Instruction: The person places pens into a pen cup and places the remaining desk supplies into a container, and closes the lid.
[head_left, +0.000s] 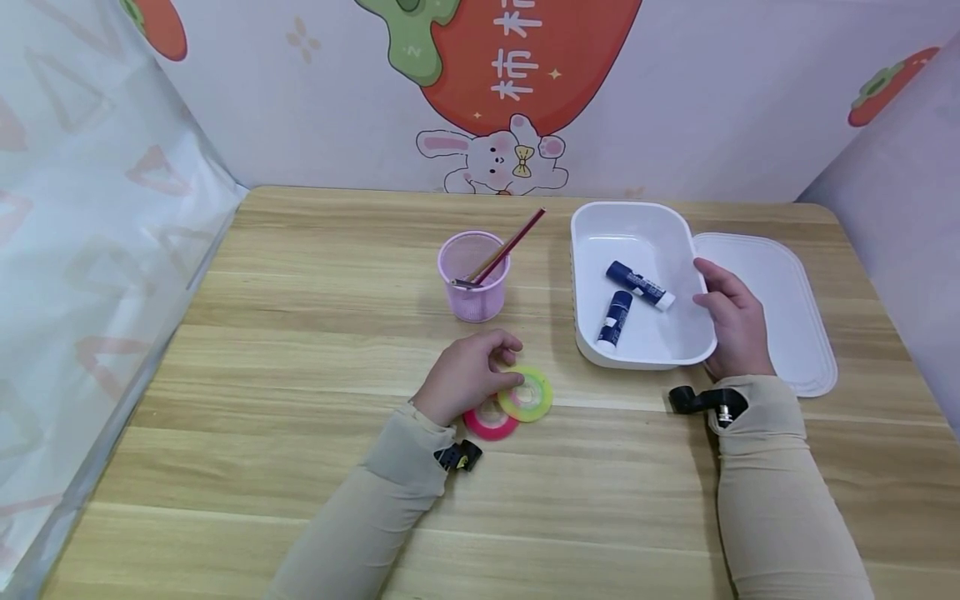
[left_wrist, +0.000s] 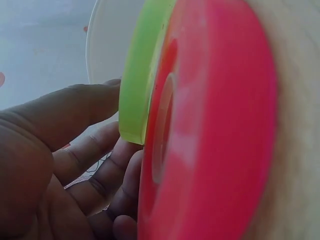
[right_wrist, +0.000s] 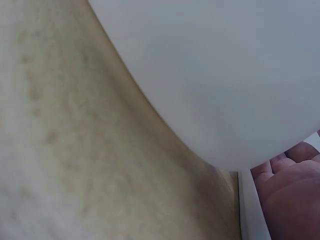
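The left hand (head_left: 468, 375) is down at the yellow-green tape roll (head_left: 543, 400), which sits partly on top of the pink-red tape roll (head_left: 491, 432) on the wooden table (head_left: 300, 417). Its thumb touches the yellow-green roll, and the other fingers bend in by the roll's edge. The fingers hide part of the spot, so I can't tell if they really pinch it.

To do this part well, I think the thumb should press on one side of the top roll and the fingers on the other. Taking it by the edge should be best. The pink-red roll is right under it, so a careless tug could drag that one too. A small, straight lift should let the two come apart. The pink pencil cup (head_left: 477, 304) stands near the knuckles, and its pencils (head_left: 521, 233) lean out over the rim, so a slow hand is safer than a quick one.

The right hand (head_left: 738, 333) grips the side of the white box (head_left: 663, 237). A steady, light hold should be enough. Two blue glue sticks (head_left: 639, 284) lie loose inside and could roll if the box tips. The white lid (head_left: 795, 308) lies flat just beside it.
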